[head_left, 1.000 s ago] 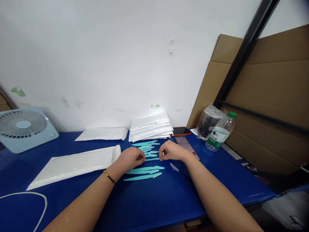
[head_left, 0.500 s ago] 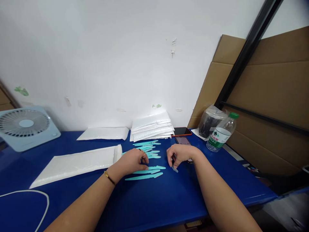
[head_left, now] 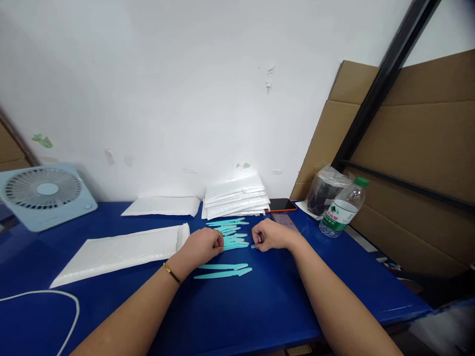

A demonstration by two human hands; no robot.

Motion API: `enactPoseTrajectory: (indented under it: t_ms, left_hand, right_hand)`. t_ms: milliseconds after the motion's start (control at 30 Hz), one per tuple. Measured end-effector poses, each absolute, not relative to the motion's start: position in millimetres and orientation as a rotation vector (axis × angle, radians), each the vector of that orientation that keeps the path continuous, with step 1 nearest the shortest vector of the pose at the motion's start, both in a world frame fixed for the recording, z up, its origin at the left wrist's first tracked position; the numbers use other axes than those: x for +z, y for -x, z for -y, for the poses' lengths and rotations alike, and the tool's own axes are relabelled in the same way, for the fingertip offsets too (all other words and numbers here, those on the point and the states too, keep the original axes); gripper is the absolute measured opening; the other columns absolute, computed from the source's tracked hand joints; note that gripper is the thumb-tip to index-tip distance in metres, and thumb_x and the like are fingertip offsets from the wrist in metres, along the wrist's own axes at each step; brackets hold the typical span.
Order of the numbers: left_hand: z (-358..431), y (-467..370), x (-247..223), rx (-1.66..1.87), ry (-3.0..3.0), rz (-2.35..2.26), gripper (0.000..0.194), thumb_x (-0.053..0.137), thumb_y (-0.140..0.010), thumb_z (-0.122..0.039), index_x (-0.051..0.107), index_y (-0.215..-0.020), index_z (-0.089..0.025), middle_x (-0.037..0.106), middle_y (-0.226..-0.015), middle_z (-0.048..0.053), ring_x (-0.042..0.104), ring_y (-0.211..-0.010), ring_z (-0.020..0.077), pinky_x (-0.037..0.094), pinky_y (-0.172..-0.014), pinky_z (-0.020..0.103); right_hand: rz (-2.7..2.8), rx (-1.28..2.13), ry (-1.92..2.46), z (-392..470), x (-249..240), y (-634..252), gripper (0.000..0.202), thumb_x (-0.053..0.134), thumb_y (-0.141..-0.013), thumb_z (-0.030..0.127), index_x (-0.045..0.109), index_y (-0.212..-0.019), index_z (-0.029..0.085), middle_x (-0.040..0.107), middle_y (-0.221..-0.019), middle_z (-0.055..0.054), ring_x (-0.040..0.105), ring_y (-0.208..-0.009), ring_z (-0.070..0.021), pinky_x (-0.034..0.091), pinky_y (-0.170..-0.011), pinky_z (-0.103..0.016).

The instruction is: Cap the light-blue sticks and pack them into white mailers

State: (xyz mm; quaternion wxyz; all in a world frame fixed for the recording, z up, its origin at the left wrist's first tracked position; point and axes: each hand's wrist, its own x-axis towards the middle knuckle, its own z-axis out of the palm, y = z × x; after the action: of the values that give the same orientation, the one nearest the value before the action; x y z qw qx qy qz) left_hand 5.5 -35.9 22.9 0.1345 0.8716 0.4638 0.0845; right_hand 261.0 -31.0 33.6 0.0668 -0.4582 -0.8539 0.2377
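Turquoise eyebrow razors lie on the blue table. Two razors (head_left: 222,273) are side by side nearest me, and several more razors (head_left: 232,229) are bunched further back. My left hand (head_left: 202,245) is closed in a pinch on an eyebrow razor (head_left: 236,246), whose head points right; its handle is hidden by my fingers. Facing it, my right hand (head_left: 270,234) pinches a small clear plastic cap (head_left: 254,246) just beyond that head, the two apart. Left of my left hand lies a white padded mailer (head_left: 122,252) with its end towards the razors.
Behind the razors stands a stack of white padded mailers (head_left: 235,198), with another mailer (head_left: 161,206) to its left. Two phones, one dark (head_left: 282,204) and one lit (head_left: 285,220), lie near my right hand. A water bottle (head_left: 341,210) stands right, a fan (head_left: 48,195) left.
My left hand has lifted one razor from the near group and moved slightly back. My right hand has come left with the clear cap, closer to the razor's head.
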Motion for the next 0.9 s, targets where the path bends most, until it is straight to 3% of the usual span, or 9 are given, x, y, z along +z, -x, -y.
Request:
enactPoseTrajectory:
  t_ms: [233,400,767,900]
  left_hand:
    - [32.7,-5.0,22.4,0.232,-2.528,-1.389,0.008,0.057,-0.068,-0.027,0.064,-0.069,-0.024,0.065,-0.069,-0.002,0.056,-0.063,0.0141,0.033,-0.053,0.023]
    - [33.2,-5.0,23.6,0.219,-2.518,-1.386,0.010,0.056,-0.068,-0.028,0.065,-0.070,-0.024,0.065,-0.070,-0.001,0.055,-0.063,0.0140,0.032,-0.053,0.022]
    - [27.9,-7.7,13.0,0.307,-2.588,-1.240,0.010,0.055,-0.072,-0.026,0.065,-0.072,-0.024,0.065,-0.070,-0.002,0.056,-0.065,0.0133,0.034,-0.056,0.022]
    - [29.5,-9.6,12.9,0.374,-2.639,-1.245,0.012,0.054,-0.074,-0.026,0.065,-0.080,-0.024,0.065,-0.083,0.000,0.057,-0.077,0.0160,0.038,-0.065,0.024]
  right_hand:
    - [2.530,0.981,1.370,37.2,36.4,-258.1,0.016,0.066,-0.060,0.027,0.063,-0.070,0.015,0.063,-0.059,0.000,0.058,-0.051,-0.0109,0.044,-0.048,-0.019]
    - [2.408,1.096,1.477,33.6,30.4,-262.5,0.017,0.063,-0.063,0.021,0.063,-0.079,0.014,0.064,-0.063,-0.002,0.058,-0.048,-0.0102,0.045,-0.044,-0.018]
    - [2.412,0.976,1.301,29.8,21.5,-244.4,0.019,0.064,-0.066,0.031,0.066,-0.071,0.013,0.064,-0.063,-0.002,0.061,-0.052,-0.0111,0.047,-0.049,-0.018]
    - [2.415,0.843,1.265,28.6,28.6,-252.2,0.020,0.060,-0.070,0.031,0.068,-0.076,0.014,0.066,-0.069,-0.003,0.059,-0.052,-0.0107,0.045,-0.048,-0.019]
